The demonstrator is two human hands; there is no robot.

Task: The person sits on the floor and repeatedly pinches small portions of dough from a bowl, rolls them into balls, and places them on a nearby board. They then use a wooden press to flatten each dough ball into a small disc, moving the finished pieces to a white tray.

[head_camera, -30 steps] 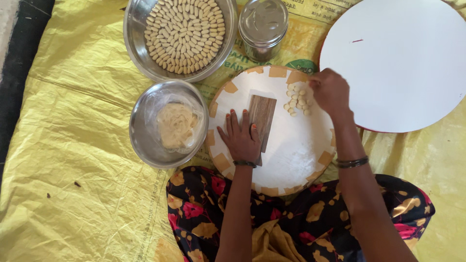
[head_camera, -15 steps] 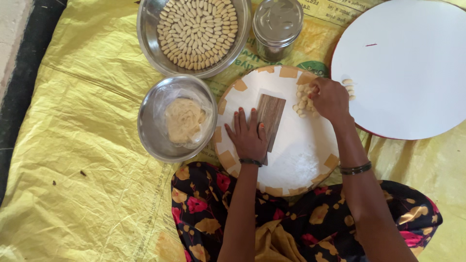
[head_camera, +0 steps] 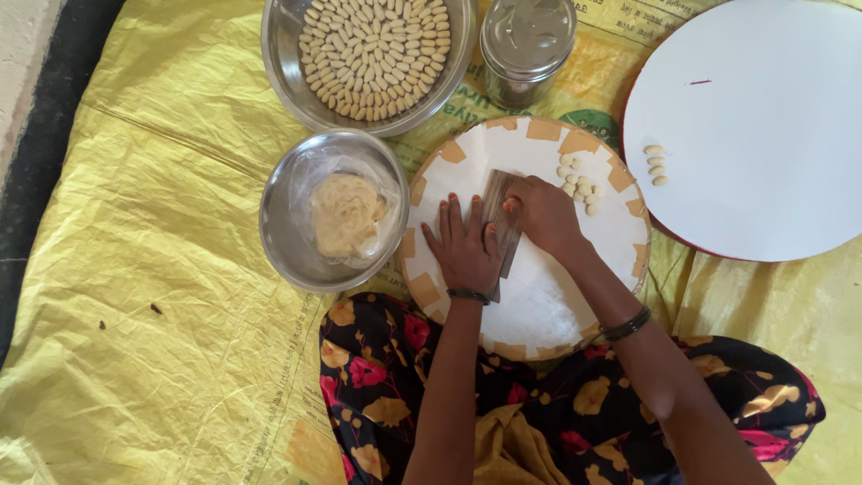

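Note:
My left hand (head_camera: 462, 250) lies flat on the round white board (head_camera: 548, 305), fingers spread, its thumb against a brown ridged wooden block (head_camera: 495, 199). My right hand (head_camera: 541, 216) rests on the block's right side with its fingers bunched and pressing down. What lies under the fingertips is hidden. Several small pale dough pieces (head_camera: 579, 184) lie on the board just right of that hand.
A steel bowl with a dough lump in plastic (head_camera: 337, 214) stands left of the board. Behind it are a larger steel bowl of shaped pieces (head_camera: 373, 49) and a lidded steel tin (head_camera: 525, 38). At right, a big white disc (head_camera: 763, 117) carries several dough pieces (head_camera: 655, 166). Yellow sheet (head_camera: 162, 269) underneath.
My right hand left the dough pieces at the board's upper right and came back onto the wooden block. Several pieces now lie on the big white disc. My left hand stayed put.

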